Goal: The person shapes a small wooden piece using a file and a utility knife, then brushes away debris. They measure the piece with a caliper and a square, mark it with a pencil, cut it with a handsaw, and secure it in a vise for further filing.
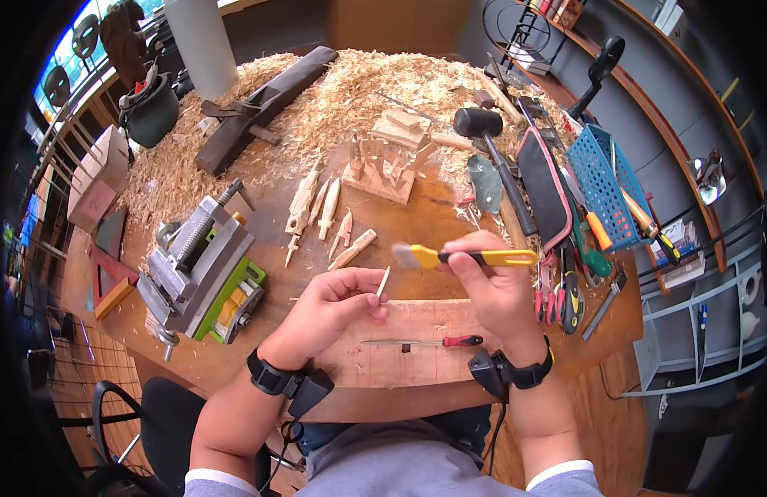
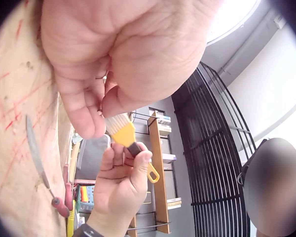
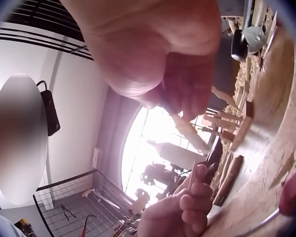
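The left hand (image 1: 332,313) pinches a small pale wooden piece (image 1: 384,282) between thumb and fingers, its tip pointing up. Just right of it, the right hand (image 1: 489,286) grips the black and yellow handle of a brush (image 1: 425,256), with the bristles toward the left hand. In the left wrist view the bristles (image 2: 119,123) appear close to the left fingertips; contact cannot be told. Below both hands lies a wooden board (image 1: 375,364), with a thin red-handled tool (image 1: 462,340) across it.
Carved wooden pieces (image 1: 303,203) lie beyond the hands. A vise (image 1: 203,257) stands at left, wood shavings (image 1: 358,91) cover the back, and a black mallet (image 1: 478,123), a blue basket (image 1: 603,186) and several hand tools are at right.
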A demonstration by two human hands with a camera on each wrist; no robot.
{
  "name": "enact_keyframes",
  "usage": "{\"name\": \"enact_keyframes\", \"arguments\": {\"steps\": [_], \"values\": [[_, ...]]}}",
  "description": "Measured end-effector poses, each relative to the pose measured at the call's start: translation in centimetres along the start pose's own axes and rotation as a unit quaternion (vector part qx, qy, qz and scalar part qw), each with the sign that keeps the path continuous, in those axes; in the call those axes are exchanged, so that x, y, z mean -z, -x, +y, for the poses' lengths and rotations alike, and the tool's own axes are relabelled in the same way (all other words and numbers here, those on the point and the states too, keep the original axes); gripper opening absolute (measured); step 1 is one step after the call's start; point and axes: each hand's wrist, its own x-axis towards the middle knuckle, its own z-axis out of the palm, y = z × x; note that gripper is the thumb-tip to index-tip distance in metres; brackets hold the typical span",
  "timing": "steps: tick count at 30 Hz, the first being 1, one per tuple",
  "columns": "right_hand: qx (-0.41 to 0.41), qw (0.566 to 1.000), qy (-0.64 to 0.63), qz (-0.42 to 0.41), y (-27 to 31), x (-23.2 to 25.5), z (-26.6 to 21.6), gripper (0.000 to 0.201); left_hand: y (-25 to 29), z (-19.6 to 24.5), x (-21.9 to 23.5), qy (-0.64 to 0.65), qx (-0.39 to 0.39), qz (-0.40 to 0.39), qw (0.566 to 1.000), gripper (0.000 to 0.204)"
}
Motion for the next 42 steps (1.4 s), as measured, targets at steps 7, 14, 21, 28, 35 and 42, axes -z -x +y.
{"name": "enact_keyframes", "arguments": {"steps": [7,14,21,28,35,42], "values": [[0.016,0.999,0.028,-0.01,-0.1,1.0,0.0,0.011,0.2,-0.1,0.2,0.018,0.016,-0.018,1.0,0.029],[0.013,0.993,-0.029,-0.112,0.6,1.5,-0.9,0.013,0.4,0.5,-0.1,0.041,0.032,-0.042,0.998,0.03],[-0.039,0.995,-0.09,-0.022,0.8,1.7,-1.5,0.012,0.6,-0.1,0.0,0.076,0.029,-0.04,0.996,0.029],[-0.017,0.997,-0.079,-0.011,0.9,1.4,-0.9,0.017,0.2,-0.4,0.1,0.152,0.023,-0.049,0.987,0.044],[0.016,0.989,-0.053,-0.137,1.5,0.4,-1.0,0.013,0.2,-0.1,-0.1,0.132,0.01,-0.035,0.991,0.045],[0.011,0.995,-0.066,-0.074,1.3,0.6,-1.3,0.012,0.3,-0.2,-0.1,0.175,0.002,-0.023,0.984,0.033]]}}
